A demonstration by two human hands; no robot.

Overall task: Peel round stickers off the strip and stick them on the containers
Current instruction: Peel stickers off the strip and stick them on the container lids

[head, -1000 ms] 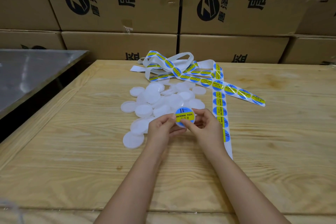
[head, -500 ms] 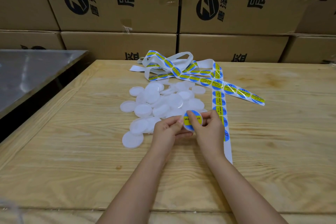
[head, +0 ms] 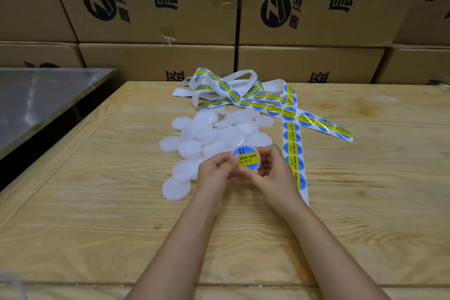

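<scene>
I have both hands up just above the desk [head: 97,202], near the middle, with one container [head: 259,160] between them. The left hand [head: 214,174] grips its left side, fingers curled beneath and the thumb [head: 232,161] laid over the left edge of the sticker [head: 247,158]. The right hand [head: 274,170] curls round the right rim. Neither hand is open and neither has hold of anything else.

The sticker sits face up on the container and covers nearly its whole top, with a thin white rim showing at the right. The container is tipped toward my camera, I judge so the label can be checked for centring while the thumb rubs it flat. The near edge is hidden by my fingers, so it may not be fully down.

The pile [head: 207,134] of bare containers lies just far and left of the hands, within easy reach of the left one. The strip [head: 293,139] runs near to far along the right hand's side, which suits peeling with that hand; its tangled remainder lies at the far edge of the desk, below the stacked boxes [head: 155,2].
</scene>
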